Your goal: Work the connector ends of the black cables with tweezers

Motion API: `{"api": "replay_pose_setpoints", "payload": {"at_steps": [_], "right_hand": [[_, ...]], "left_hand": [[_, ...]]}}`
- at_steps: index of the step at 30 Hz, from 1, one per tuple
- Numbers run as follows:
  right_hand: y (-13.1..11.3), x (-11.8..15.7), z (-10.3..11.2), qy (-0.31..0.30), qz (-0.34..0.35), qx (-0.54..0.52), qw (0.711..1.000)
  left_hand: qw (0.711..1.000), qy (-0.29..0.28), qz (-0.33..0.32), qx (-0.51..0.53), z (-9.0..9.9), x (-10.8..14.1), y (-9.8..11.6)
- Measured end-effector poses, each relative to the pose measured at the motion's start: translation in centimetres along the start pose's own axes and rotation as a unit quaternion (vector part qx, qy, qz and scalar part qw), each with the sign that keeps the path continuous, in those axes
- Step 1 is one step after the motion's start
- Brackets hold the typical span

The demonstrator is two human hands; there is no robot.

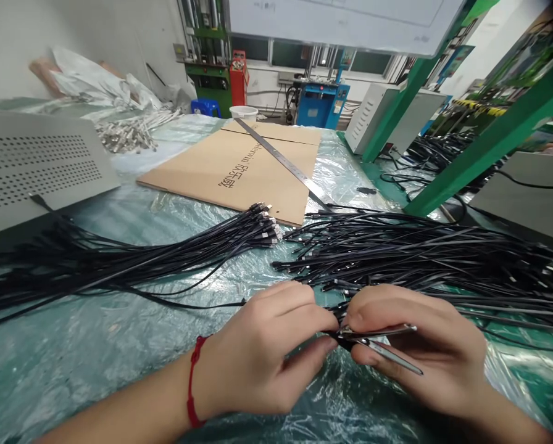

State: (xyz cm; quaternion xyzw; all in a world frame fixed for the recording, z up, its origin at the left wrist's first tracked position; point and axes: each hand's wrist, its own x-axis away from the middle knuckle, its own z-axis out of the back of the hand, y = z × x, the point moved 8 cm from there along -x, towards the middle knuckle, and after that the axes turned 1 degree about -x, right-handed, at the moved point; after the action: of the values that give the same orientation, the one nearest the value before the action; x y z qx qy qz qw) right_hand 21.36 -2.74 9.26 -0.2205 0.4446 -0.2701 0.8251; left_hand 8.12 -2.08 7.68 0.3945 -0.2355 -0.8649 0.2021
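My left hand (276, 345), with a red cord at the wrist, pinches a black cable (334, 336) between thumb and fingertips. In my right hand (410, 345) is a pair of nail clippers (387, 351), its two silver arms spread apart toward the palm. Its jaws meet the cable end between both hands; fingers hide the exact contact. Just beyond my right hand lies a wide pile of black cables (410, 246). To the left, a bundle of black cables (165, 262) has its metal plugs (270, 228) pointing toward the middle.
A cardboard sheet (258, 160) lies ahead with a steel ruler (276, 154) across it. Plastic film covers the green table (119, 364). A perforated metal box (40, 166) stands left, and a green post (489, 135) rises at right. White-ended pieces (128, 132) are heaped at the back left.
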Motion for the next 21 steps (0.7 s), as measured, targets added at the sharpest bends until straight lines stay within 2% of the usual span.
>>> {"api": "replay_pose_setpoints", "payload": {"at_steps": [10, 21], "right_hand": [[-0.12, -0.11, -0.16, -0.035, 0.012, -0.035, 0.999], [-0.08, -0.22, -0.33, -0.046, 0.014, -0.038, 0.998]], "left_hand": [[0.998, -0.044, -0.049, 0.021, -0.21, -0.18, 0.41], [0.997, -0.050, -0.052, 0.023, -0.15, -0.06, 0.48]]}}
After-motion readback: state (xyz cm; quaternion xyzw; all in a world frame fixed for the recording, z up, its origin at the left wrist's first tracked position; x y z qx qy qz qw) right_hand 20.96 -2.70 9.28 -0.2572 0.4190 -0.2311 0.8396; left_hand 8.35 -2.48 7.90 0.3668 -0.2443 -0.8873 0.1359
